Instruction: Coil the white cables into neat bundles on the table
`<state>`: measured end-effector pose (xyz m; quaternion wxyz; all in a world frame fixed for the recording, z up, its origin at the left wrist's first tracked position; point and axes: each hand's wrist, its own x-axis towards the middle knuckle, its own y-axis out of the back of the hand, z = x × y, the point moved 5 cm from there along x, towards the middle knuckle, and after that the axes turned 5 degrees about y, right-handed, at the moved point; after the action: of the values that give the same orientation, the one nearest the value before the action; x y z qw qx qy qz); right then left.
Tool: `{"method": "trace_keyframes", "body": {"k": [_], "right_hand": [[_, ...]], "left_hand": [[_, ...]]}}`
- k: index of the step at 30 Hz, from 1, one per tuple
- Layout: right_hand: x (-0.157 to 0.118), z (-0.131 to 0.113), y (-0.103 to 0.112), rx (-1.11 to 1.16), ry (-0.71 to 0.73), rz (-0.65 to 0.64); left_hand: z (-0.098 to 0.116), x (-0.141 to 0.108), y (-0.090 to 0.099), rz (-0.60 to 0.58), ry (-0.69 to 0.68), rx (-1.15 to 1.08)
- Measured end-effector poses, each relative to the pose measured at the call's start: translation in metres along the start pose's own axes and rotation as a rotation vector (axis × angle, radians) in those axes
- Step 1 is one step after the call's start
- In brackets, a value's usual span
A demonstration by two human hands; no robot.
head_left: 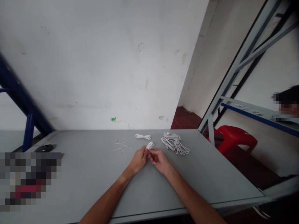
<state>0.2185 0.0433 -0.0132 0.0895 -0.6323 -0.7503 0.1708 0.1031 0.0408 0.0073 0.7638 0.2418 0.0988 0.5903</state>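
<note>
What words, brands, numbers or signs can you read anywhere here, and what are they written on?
None can be read.
Cable bundle in the left hand: too small to tell if anything is printed.
Loose cables on the table: also too small.
Wall: green marks, but no legible letters.
Pixelated patch, lower left: whatever it covers is unreadable.
</note>
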Motion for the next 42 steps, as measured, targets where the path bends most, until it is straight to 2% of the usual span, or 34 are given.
{"method": "trace_keyframes", "body": {"k": [2, 4, 6, 8, 11, 14, 16, 21, 25, 27, 31, 33, 35, 39, 40, 42], "right_hand": [[0.001, -0.001, 0.001, -0.04, -0.014, -0.02], [0.001, -0.005, 0.003, -0.169, 0.044, -0.02], [-0.001, -0.014, 0.005, -0.36, 0.207, 0.036], [-0.008, -0.026, 0.004, -0.627, 0.452, 0.088], [-0.019, -0.037, -0.005, -1.036, 0.76, 0.047], [-0.024, -0.038, -0.011, -1.343, 0.915, 0.005], [-0.025, -0.038, -0.012, -1.454, 0.969, 0.023], [-0.025, -0.036, -0.014, -1.44, 0.956, 0.007], [-0.023, -0.036, -0.012, -1.15, 0.806, -0.041], [-0.017, -0.032, -0.007, -0.892, 0.609, -0.056], [-0.003, -0.01, 0.0, -0.31, 0.068, -0.094], [-0.002, -0.005, 0.001, -0.226, -0.038, -0.091], [-0.003, -0.011, 0.003, -0.358, 0.073, -0.056], [-0.015, -0.034, -0.001, -0.906, 0.578, 0.003], [-0.018, -0.035, -0.004, -1.035, 0.647, -0.014], [-0.022, -0.034, -0.009, -1.24, 0.697, -0.05]], "left_hand": [[0.0, 0.001, -0.001, -0.001, 0.006, -0.019], [-0.003, 0.002, 0.0, 0.011, 0.03, -0.042], [-0.007, 0.003, 0.003, 0.038, 0.067, -0.079], [-0.012, 0.005, 0.005, 0.057, 0.099, -0.125], [-0.016, 0.006, 0.007, 0.049, 0.131, -0.183], [-0.017, 0.005, 0.007, 0.025, 0.155, -0.213], [-0.017, 0.004, 0.007, 0.014, 0.156, -0.209], [-0.014, 0.003, 0.005, 0.006, 0.1, -0.14], [-0.011, 0.001, 0.005, 0.015, 0.054, -0.077], [-0.008, 0.001, 0.005, 0.007, 0.041, -0.062], [-0.007, 0.001, 0.005, 0.002, 0.047, -0.078], [-0.009, 0.002, 0.004, 0.004, 0.056, -0.086], [-0.012, 0.003, 0.005, 0.019, 0.077, -0.091], [-0.018, 0.007, 0.009, 0.075, 0.127, -0.088], [-0.018, 0.007, 0.009, 0.08, 0.129, -0.078], [-0.016, 0.007, 0.009, 0.081, 0.123, -0.046]]}}
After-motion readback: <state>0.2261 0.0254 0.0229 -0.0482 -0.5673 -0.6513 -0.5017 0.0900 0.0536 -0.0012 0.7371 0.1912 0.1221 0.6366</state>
